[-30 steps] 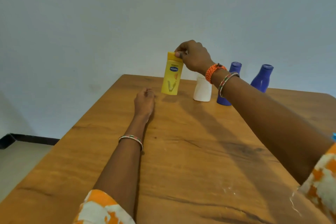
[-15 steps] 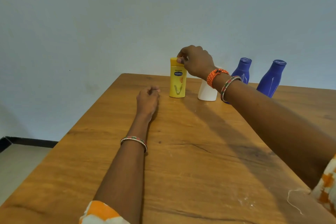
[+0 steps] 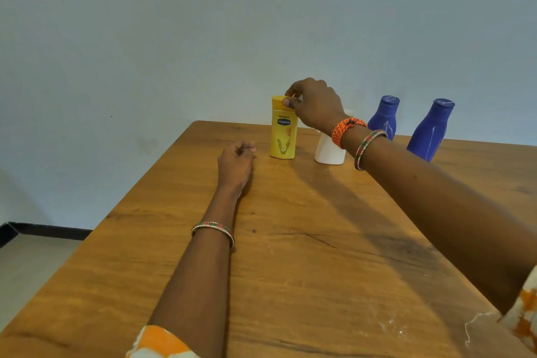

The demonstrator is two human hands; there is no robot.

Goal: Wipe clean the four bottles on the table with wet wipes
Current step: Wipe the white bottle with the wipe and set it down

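"Vaseline" on the yellow bottle (image 3: pixel 283 132)

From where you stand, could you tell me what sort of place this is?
Probably a plain room at home: a wooden table against a bare pale wall, with lotion-style bottles, one yellow bottle.

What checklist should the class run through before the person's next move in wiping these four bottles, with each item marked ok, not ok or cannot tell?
1. Right hand grips the yellow bottle at its cap: ok.
2. Yellow bottle stands upright on the table: ok.
3. Wet wipe in view: not ok, none visible.
4. Left hand free, resting on the table: ok.
5. White bottle and both blue bottles upright: ok.
6. Blue bottles clean: not ok, pale streaks show.
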